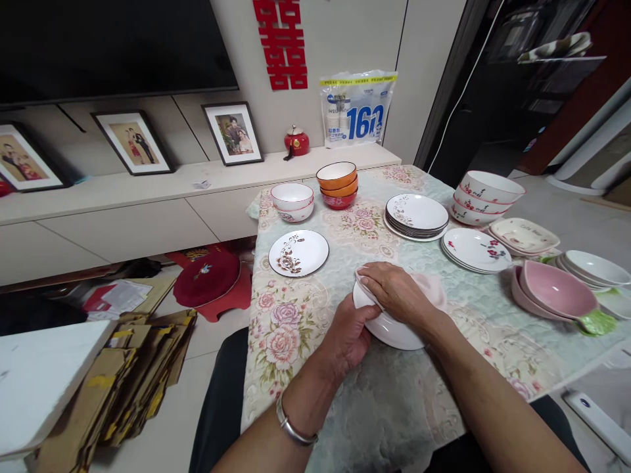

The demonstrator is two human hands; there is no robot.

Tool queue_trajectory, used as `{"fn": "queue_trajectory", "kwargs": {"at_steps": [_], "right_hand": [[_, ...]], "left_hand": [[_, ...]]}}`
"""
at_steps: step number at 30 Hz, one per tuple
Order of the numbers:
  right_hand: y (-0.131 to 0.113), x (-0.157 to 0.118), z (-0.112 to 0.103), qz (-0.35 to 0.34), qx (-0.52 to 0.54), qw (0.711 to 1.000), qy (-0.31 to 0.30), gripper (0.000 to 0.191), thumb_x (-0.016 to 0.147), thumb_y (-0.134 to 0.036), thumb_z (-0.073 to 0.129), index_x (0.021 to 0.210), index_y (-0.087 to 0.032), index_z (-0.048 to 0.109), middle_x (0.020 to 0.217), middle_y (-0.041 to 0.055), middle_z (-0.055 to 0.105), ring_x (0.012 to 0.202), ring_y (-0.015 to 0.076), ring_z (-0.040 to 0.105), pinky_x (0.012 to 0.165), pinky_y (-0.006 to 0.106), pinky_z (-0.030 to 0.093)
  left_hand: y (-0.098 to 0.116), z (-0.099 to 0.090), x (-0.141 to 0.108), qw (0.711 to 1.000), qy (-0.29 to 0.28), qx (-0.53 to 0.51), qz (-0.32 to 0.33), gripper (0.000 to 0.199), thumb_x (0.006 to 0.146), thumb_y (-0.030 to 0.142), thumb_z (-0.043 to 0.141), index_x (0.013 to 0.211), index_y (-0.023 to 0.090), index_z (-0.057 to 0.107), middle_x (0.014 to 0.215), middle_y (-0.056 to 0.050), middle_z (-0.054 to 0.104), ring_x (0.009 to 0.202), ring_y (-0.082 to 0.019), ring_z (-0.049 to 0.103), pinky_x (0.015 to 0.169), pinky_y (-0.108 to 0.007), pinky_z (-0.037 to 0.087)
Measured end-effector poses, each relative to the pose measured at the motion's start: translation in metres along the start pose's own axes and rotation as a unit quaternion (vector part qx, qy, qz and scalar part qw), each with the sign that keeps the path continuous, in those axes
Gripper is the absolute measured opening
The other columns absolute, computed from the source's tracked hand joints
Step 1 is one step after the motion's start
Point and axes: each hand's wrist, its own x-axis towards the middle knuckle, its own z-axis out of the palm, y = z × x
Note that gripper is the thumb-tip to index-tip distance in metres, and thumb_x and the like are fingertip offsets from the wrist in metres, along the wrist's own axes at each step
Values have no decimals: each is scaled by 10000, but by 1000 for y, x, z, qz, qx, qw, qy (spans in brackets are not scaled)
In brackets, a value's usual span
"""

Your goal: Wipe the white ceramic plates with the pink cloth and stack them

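A white plate (398, 334) is held over the near part of the table. My left hand (351, 334) grips its left edge, thumb on top and fingers curled beneath. A pale pink cloth (430, 289) lies across the plate's far side, bunched under my right hand (394, 289), whose fingers are closed over it at the rim. Much of the plate's face is hidden by the hand and cloth. Left of the hands, a white plate with brown flowers (299, 253) lies flat by itself.
Farther back stand white bowls (292, 200), orange and red bowls (338, 184) and dark-rimmed plates (417, 213). To the right are red-flowered plates (477, 251), tall white bowls (486, 197) and pink bowls (557, 289). A red stool (207, 276) stands beside the table's left edge, near folded cardboard (123, 374).
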Motion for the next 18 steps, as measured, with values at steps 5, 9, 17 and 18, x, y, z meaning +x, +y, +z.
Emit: {"fn": "queue_trajectory", "kwargs": {"at_steps": [5,9,17,18], "right_hand": [[1,0,1,7,5,1000,1,339,990,-264,401,1116,-171,702,1169,109,705,1080,241,640,950,376,474],[1,0,1,9,7,1000,-2,344,991,-260,399,1124,-161,700,1175,113,702,1082,244,638,950,374,470],[-1,0,0,13,9,1000,-1,347,993,-260,391,1133,-163,693,1184,106,700,1093,239,633,957,369,463],[-1,0,0,13,9,1000,-1,345,992,-260,392,1129,-165,694,1182,105,701,1091,238,634,956,368,464]], "left_hand": [[1,2,-1,1000,10,-2,3,387,528,67,719,905,143,679,841,-43,699,769,-183,580,752,-316,428],[1,3,-2,1000,18,2,0,394,527,68,707,911,148,664,830,-37,689,764,-179,569,746,-313,421],[1,3,-3,1000,-6,-6,7,427,534,77,700,951,152,652,843,-37,686,779,-188,568,761,-320,419],[1,4,-3,1000,-8,-6,8,420,532,77,701,943,149,654,842,-40,687,785,-191,571,764,-322,420]]}}
